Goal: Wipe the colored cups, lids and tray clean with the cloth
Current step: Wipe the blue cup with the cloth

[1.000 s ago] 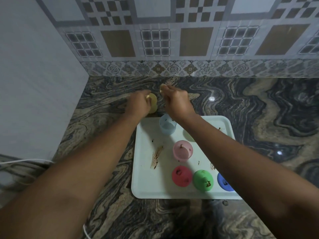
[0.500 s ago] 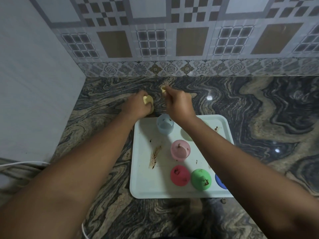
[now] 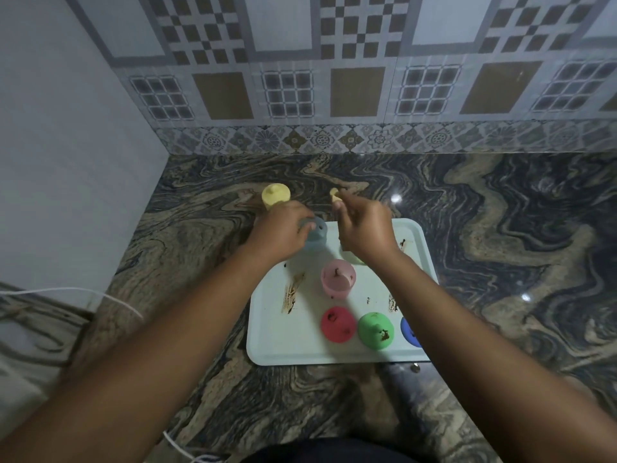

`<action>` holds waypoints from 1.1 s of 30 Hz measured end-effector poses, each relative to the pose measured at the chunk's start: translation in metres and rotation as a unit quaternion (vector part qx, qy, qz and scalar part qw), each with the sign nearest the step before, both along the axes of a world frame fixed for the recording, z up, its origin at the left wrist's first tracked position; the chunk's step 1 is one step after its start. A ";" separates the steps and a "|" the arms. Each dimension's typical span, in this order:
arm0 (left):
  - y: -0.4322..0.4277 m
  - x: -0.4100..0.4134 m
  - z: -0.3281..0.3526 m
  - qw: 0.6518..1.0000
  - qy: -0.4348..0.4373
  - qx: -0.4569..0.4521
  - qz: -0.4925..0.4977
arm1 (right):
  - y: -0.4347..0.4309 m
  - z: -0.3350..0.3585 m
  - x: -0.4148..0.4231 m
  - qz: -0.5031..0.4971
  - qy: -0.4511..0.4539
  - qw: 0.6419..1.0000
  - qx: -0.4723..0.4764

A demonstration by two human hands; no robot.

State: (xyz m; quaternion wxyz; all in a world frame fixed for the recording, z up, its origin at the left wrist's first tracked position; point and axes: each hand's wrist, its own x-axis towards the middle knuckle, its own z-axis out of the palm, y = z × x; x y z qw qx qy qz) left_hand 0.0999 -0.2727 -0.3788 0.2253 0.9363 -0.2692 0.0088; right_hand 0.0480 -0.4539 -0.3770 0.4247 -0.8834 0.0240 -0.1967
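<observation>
A pale tray [image 3: 273, 342] with brown smears lies on the marble counter. On it stand a light blue cup [image 3: 317, 238], a pink cup [image 3: 338, 279], a red one [image 3: 338, 325], a green one [image 3: 375, 330] and a blue one [image 3: 409, 332], the last half hidden by my right forearm. A yellow cup [image 3: 275, 195] stands alone on the counter behind the tray's left corner. My left hand [image 3: 280, 235] curls its fingers over the light blue cup's rim. My right hand [image 3: 362, 228] pinches a small yellow piece [image 3: 335, 194] above the tray's far edge.
A pale green item [image 3: 355, 259] peeks out under my right wrist. The tiled wall [image 3: 334, 95] closes the back and a plain wall [image 3: 66, 162] the left. A white cable [image 3: 66, 290] runs along the counter at the left.
My left hand has let go of the yellow cup, which now stands on the counter, and has moved back to the light blue cup. My right hand still holds the yellow piece.
</observation>
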 end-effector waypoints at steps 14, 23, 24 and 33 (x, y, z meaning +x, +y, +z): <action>-0.005 -0.018 -0.026 0.997 -0.009 0.064 0.050 | 0.000 -0.019 -0.021 0.027 0.045 0.999 -0.012; 0.005 -0.020 0.096 0.987 0.083 -0.136 0.018 | -0.016 0.042 -0.035 0.004 0.030 0.969 0.244; 0.006 -0.024 0.109 0.984 0.089 -0.156 0.012 | -0.014 0.051 -0.039 0.022 0.031 0.958 0.283; 0.009 -0.050 0.165 0.957 0.089 -0.277 0.011 | 0.001 0.088 -0.081 0.147 -0.001 0.928 0.342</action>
